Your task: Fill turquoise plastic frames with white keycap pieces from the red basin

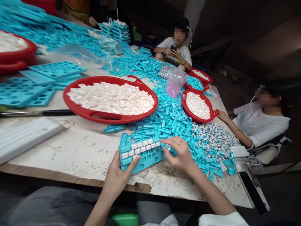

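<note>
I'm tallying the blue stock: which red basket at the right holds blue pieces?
The middle basket of the three there; it holds blue pieces, while the front basket and rear basket hold white ones.

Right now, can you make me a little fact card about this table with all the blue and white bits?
left hand: holds the blue board by its left end
right hand: at the board's right end; unclear if it pinches anything
on the board: white pieces in rows, with bare slots below
big red basket: full of white bits
loose on table: heaps of blue pieces
across the table: person holding a phone
</note>
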A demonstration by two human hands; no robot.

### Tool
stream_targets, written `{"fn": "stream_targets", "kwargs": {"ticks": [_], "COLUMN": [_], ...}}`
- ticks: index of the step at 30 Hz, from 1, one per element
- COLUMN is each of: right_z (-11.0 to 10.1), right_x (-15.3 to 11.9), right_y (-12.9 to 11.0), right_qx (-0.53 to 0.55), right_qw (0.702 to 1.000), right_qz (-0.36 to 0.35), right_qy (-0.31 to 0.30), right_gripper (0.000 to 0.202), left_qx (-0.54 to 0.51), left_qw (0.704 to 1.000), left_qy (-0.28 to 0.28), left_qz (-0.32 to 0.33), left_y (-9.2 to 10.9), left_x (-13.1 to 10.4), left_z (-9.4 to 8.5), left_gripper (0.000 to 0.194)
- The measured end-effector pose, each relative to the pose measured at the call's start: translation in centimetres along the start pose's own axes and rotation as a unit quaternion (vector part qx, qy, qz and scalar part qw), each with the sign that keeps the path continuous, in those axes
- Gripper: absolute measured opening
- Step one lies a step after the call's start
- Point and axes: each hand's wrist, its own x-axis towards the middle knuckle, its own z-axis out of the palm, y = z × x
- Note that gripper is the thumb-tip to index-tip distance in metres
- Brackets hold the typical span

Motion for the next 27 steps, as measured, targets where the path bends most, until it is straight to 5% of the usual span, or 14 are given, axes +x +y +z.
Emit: {"fn": "stream_targets", "kwargs": {"ticks": [5,9,18,27], "right_z": [-7.9,-9.7,-9.4,-9.0], "right_x": [-1.5,-3.6,-4.9,-5.5], "right_y": [7.6,11.9,13.3,13.3], "right_qx": [-0.188,-0.283,-0.316,-0.292], "right_qw": [0.938,0.871,0.850,0.877], "right_qz": [0.285,0.401,0.420,0.365], "right_qy": [0.059,0.024,0.022,0.108], "right_gripper": [0.025,0.023,0.019,0.036], "left_qx": [0.004,0.013,-0.008,0.014], "left_qw": [1.000,1.000,1.000,1.000], "left_qy": [-0.018,-0.016,-0.009,-0.019], "left_qz": [0.000,0.009,-0.005,0.004], "left_y": [-0.2,-1.0,0.0,0.5], "left_x": [0.0,0.2,-0.4,-0.1], "left_z": [-0.2,-0.4,0.0,-0.5], "left_gripper": [0.062,0.062,0.060,0.061]}}
